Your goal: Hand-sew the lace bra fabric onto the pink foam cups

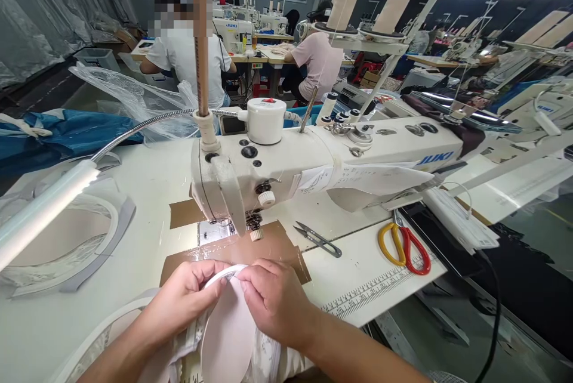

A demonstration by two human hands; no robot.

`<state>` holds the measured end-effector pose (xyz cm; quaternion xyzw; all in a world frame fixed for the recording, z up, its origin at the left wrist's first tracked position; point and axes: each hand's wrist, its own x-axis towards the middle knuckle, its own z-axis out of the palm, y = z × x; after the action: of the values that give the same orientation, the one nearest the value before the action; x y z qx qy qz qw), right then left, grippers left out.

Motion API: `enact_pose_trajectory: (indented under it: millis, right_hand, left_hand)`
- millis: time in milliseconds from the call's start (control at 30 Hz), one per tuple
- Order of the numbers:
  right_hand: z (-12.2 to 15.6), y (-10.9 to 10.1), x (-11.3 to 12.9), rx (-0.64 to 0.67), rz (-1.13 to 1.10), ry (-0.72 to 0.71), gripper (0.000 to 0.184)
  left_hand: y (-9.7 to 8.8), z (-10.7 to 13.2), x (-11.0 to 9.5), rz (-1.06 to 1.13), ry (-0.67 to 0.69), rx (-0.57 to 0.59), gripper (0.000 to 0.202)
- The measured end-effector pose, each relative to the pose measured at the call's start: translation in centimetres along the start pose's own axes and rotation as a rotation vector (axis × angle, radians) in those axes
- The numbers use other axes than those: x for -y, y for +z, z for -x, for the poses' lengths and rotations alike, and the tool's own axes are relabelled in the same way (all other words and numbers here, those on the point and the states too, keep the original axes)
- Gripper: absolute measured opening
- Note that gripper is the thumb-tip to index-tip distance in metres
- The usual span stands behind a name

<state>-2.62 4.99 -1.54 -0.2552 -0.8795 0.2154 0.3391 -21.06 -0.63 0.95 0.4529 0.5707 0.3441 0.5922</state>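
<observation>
My left hand [183,299] and my right hand [273,299] both pinch the top edge of a white padded fabric piece [228,335], fingers closed on its rim. The piece lies over a brown cardboard sheet [277,249] just in front of the needle area of a white sewing machine [313,162]. More white lace fabric [264,359] hangs below my hands at the table's near edge.
Thread snips [319,238] and yellow-and-red scissors [405,247] lie to the right on the white table [147,192]. A lamp tube [45,207] and curved white fabric strips [89,240] sit at left. Two seated people work at machines behind.
</observation>
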Motion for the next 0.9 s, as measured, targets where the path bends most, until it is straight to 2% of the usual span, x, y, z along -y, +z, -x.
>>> enact_pose_trajectory:
  millis: [333,567,900]
  right_hand:
    - [0.03,0.38,0.11,0.061,0.081,-0.024,0.019]
    - [0.2,0.27,-0.04,0.052,0.067,0.025,0.017]
    - [-0.13,0.39,0.02,0.018,0.006,0.006,0.017]
  left_hand:
    - [-0.17,-0.08,0.32,-0.074,0.019,-0.008,0.023]
    - [-0.04,-0.11,0.13,-0.068,-0.004,-0.009,0.026]
    - [-0.03,-0.09,0.11,-0.088,0.004,-0.016,0.025]
